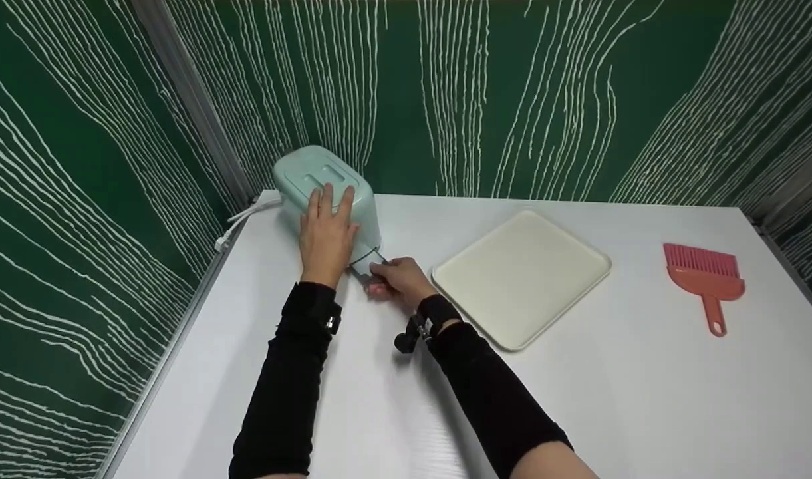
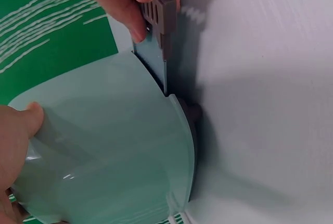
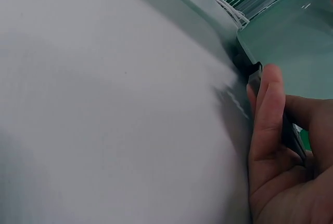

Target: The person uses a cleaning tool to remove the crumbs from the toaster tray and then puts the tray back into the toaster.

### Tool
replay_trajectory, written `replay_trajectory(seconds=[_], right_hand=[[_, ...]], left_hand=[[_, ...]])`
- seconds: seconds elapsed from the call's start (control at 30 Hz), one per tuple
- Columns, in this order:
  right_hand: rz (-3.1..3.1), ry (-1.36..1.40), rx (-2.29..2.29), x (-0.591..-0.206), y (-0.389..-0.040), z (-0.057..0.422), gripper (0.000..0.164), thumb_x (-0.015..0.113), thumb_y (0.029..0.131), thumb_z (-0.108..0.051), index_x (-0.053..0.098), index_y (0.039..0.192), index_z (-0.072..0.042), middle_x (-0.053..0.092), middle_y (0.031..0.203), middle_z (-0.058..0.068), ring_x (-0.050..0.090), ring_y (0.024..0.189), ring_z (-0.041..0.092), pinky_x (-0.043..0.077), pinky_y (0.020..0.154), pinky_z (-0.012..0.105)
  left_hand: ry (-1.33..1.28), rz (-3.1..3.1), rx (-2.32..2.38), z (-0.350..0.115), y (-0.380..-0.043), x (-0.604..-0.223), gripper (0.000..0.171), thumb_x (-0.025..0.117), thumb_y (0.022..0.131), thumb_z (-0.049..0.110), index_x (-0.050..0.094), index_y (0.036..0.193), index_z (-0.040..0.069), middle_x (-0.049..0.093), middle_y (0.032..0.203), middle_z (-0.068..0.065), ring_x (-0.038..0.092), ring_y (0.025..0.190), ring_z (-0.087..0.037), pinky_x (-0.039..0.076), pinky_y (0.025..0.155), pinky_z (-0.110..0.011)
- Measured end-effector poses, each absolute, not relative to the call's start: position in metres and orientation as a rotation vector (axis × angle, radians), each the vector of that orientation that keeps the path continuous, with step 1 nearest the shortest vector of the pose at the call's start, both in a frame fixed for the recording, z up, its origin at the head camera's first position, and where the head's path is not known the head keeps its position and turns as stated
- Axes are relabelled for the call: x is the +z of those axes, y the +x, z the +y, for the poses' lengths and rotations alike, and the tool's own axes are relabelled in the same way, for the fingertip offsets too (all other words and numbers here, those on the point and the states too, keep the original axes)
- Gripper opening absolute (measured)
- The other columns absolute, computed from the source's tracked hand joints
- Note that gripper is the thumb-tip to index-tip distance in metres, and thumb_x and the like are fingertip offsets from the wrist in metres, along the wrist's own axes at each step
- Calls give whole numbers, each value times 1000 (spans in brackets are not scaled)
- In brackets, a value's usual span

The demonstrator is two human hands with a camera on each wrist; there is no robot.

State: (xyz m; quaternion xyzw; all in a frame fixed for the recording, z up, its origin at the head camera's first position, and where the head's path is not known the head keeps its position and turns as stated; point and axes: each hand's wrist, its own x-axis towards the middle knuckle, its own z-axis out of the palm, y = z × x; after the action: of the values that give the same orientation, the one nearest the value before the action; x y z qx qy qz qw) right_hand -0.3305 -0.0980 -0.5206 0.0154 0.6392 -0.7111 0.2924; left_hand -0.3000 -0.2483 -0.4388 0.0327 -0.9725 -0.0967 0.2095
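A mint-green toaster with a covered top stands at the table's back left. My left hand rests on it, fingers stretched out over the top; in the left wrist view the thumb presses its side. At the toaster's near end, my right hand pinches the grey-brown slotted handle of a crumb tray. The tray sticks partway out of the toaster's base, its other end hidden inside. Seen from the right wrist, the fingers lie close above the table along that handle.
A cream rectangular tray lies right of the right hand. Farther right are a red-pink brush and dustpan. The toaster's white cord and plug lie at the left table edge. Green patterned panels stand behind the table.
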Motion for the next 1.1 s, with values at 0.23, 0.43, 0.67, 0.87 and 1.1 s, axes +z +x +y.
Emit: replay_trajectory(seconds=[0.23,0.43,0.67,0.87,1.1], right_hand=[[1757,-8,-1825,-517,-327,-88,19,65,107,-14,59,96,-1,69,63,2,63,46,3,52,48,14],[1741,-13,-1766,-512,-327,-79,18,65,108,-15,61,108,2,72,70,4,66,51,5,54,51,15],[1725,-15,-1739,-512,-324,-70,18,65,108,-15,62,109,2,74,75,7,69,54,7,56,54,16],[1725,-23,-1724,-514,-319,-63,16,65,108,-16,63,100,-3,73,74,5,68,54,6,56,53,15],[1711,-40,-1705,-518,-313,-56,17,64,109,-17,64,98,-4,72,75,3,68,55,5,56,54,14]], left_hand=[[81,-2687,-259,-247,-301,-439,66,67,107,29,40,166,23,33,174,-20,28,163,-41,40,122,-69],[89,-2684,-272,-246,-301,-437,65,67,107,30,40,166,23,32,175,-20,27,163,-41,38,123,-69],[99,-2707,-281,-245,-301,-435,65,64,109,29,38,167,24,30,175,-19,25,164,-40,36,124,-70],[76,-2685,-293,-247,-300,-437,65,65,108,28,39,167,23,31,175,-20,26,164,-41,37,123,-72],[62,-2667,-316,-248,-298,-440,67,68,106,27,40,166,22,32,174,-21,27,163,-42,37,122,-72]])
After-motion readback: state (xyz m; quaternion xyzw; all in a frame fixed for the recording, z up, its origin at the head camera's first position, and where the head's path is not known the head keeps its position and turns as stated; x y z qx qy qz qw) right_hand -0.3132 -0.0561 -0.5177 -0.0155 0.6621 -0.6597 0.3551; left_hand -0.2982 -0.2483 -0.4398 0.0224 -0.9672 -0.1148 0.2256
